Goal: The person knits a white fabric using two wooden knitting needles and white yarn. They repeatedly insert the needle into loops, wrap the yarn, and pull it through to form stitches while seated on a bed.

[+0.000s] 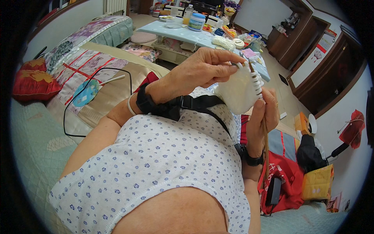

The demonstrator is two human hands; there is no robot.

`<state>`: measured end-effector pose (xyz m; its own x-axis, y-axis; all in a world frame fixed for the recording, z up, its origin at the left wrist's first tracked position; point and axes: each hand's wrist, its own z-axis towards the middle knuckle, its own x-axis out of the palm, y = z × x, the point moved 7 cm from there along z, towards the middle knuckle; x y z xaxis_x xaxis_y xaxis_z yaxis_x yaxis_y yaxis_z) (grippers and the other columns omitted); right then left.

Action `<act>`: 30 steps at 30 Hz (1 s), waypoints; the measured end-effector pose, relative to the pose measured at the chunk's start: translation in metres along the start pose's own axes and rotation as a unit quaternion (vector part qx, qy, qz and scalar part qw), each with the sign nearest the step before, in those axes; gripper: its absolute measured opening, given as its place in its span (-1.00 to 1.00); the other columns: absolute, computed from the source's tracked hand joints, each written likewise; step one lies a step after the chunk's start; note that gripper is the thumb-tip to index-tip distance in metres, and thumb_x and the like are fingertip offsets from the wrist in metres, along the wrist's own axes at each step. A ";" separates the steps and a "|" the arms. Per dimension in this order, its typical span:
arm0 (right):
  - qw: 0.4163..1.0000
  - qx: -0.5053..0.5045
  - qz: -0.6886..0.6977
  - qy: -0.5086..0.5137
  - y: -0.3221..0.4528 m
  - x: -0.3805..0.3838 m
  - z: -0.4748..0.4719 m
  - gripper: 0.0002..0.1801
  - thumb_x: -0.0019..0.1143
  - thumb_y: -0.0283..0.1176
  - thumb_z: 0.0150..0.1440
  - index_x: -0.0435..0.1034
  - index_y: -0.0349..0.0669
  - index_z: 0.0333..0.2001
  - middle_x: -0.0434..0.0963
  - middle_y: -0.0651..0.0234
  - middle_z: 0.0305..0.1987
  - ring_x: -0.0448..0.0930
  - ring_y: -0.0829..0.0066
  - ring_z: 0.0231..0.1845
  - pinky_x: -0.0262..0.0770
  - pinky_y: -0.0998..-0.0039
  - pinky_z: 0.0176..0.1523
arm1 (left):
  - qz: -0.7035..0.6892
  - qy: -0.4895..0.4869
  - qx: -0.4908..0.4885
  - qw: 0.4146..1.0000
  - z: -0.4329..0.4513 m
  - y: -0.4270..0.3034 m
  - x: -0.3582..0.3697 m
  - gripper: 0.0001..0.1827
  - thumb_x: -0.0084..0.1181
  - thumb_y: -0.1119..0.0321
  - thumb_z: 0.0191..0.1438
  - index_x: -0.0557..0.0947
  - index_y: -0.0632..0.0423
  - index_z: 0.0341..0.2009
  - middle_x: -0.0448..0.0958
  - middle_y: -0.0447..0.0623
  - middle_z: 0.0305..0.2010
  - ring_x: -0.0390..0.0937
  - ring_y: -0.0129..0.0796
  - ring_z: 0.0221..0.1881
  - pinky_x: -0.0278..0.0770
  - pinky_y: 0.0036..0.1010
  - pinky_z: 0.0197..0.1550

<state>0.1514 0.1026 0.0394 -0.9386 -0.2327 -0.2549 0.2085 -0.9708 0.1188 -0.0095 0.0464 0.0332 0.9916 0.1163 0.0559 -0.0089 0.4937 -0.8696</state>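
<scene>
A piece of white fluffy knitting (238,90) hangs between my hands, its thick white loops lined up along a knitting needle. My left hand (214,67) pinches the upper left end of the work, thumb and forefinger at the top loops near a needle tip (250,66). My right hand (267,108) grips the lower right end of the row of loops. A long brown knitting needle (266,140) runs down from my right hand past the wrist. The frame does not show how the needles lie inside my fingers.
Beyond my hands stands a low table (175,31) with a blue-lidded tub (196,22), a bottle (188,14) and white yarn (223,43). A hand fan (86,93) and a black cable (65,117) lie at left. A red bag (287,178) and a black device (273,191) are at right.
</scene>
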 end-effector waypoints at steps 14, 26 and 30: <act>0.998 -0.014 -0.056 0.033 0.011 -0.001 0.007 -0.82 0.01 -0.58 0.00 0.44 -0.40 -0.27 0.43 0.20 -0.49 0.40 0.31 -0.49 0.27 0.36 -0.40 | 0.050 -0.049 0.021 0.997 -0.002 -0.001 -0.004 -0.72 0.00 0.36 0.18 0.55 0.08 -0.01 0.30 -0.27 -0.59 0.11 -0.73 -0.66 0.00 -0.77 -0.69; 0.969 -0.133 -0.205 0.045 0.031 0.015 0.014 -0.88 0.01 -0.57 0.07 0.35 -0.33 -0.26 0.37 0.18 -0.49 0.39 0.28 -0.52 0.24 0.34 -0.46 | 0.074 -0.048 0.069 0.994 0.003 -0.003 0.000 -0.74 0.04 0.40 0.16 0.57 0.12 -0.05 0.43 -0.25 -0.50 0.24 -0.73 -0.52 0.19 -0.78 -0.54; 0.969 -0.124 -0.212 0.034 0.026 0.019 0.022 -0.87 0.04 -0.59 0.05 0.35 -0.31 -0.27 0.36 0.16 -0.49 0.39 0.23 -0.52 0.24 0.33 -0.45 | 0.147 -0.088 0.142 0.975 0.003 -0.012 0.003 -0.77 0.04 0.46 0.13 0.61 0.14 -0.11 0.48 -0.20 -0.49 0.30 -0.70 -0.50 0.25 -0.74 -0.53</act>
<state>0.1328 0.0737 0.0591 -0.9357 0.1953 -0.2939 -0.1247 -0.9621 -0.2424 -0.0063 0.0429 0.0455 0.9036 0.4227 -0.0698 -0.3491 0.6319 -0.6920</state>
